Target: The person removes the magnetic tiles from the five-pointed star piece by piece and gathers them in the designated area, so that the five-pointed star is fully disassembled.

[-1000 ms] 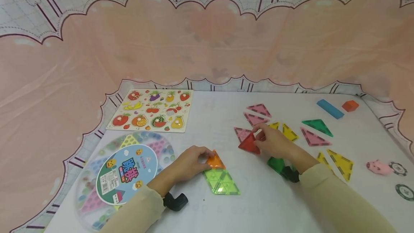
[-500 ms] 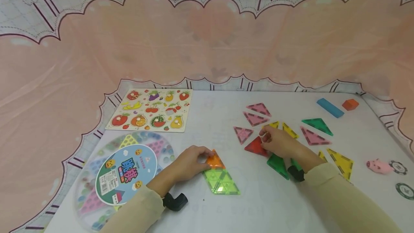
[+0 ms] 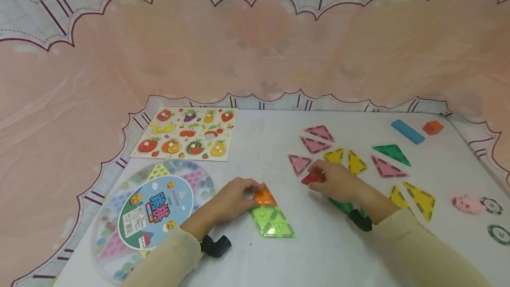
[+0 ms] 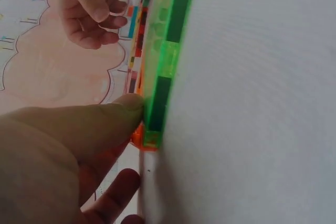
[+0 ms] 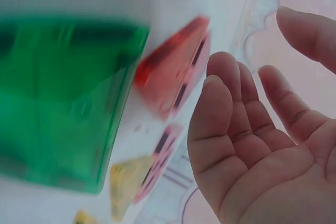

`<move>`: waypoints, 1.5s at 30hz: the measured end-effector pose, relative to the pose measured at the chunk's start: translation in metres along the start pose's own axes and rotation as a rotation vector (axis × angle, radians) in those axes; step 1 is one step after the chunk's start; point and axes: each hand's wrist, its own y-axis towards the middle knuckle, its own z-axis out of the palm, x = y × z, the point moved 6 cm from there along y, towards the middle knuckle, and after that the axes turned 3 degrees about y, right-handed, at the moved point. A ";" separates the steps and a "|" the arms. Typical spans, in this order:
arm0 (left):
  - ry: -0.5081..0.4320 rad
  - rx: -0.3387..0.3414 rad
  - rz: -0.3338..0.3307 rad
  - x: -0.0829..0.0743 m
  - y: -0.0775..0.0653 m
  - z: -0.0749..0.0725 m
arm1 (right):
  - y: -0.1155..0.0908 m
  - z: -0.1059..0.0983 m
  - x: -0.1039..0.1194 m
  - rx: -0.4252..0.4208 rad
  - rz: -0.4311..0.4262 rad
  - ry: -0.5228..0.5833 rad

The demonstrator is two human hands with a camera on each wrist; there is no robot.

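An orange triangular magnetic tile [image 3: 265, 196] lies against light green triangular tiles [image 3: 272, 223]. My left hand [image 3: 233, 200] pinches the orange tile at its left side; in the left wrist view the thumb [image 4: 123, 111] also touches the edge of a green tile [image 4: 160, 100]. Over a red triangular tile [image 3: 310, 179], my right hand [image 3: 338, 184] hangs with loosely bent fingers and covers part of it. In the right wrist view the fingers are apart from the red tile [image 5: 170, 77], holding nothing. A dark green tile [image 3: 341, 205] lies partly under the right wrist.
Pink [image 3: 299, 163], yellow [image 3: 356, 162] and green tiles [image 3: 392, 154] lie around the right hand. A fruit puzzle board [image 3: 187, 134] and a round game box [image 3: 157, 211] are at left. A blue block [image 3: 407, 131], orange block [image 3: 432, 127] and toy pig [image 3: 467, 204] are at right.
My right hand has moved the red tile from over the pink tile slightly right and let go of it. It now hangs lower over the tile. The left hand has stayed put.
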 end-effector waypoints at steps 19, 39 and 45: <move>0.108 0.063 0.015 -0.004 -0.012 0.004 | -0.025 0.061 0.040 0.224 -0.098 -0.090; 0.224 -0.033 0.111 -0.023 -0.005 0.011 | -0.023 0.068 0.039 0.220 -0.099 -0.155; 0.211 0.032 0.111 -0.022 -0.002 0.013 | -0.022 0.068 0.039 0.236 -0.086 -0.162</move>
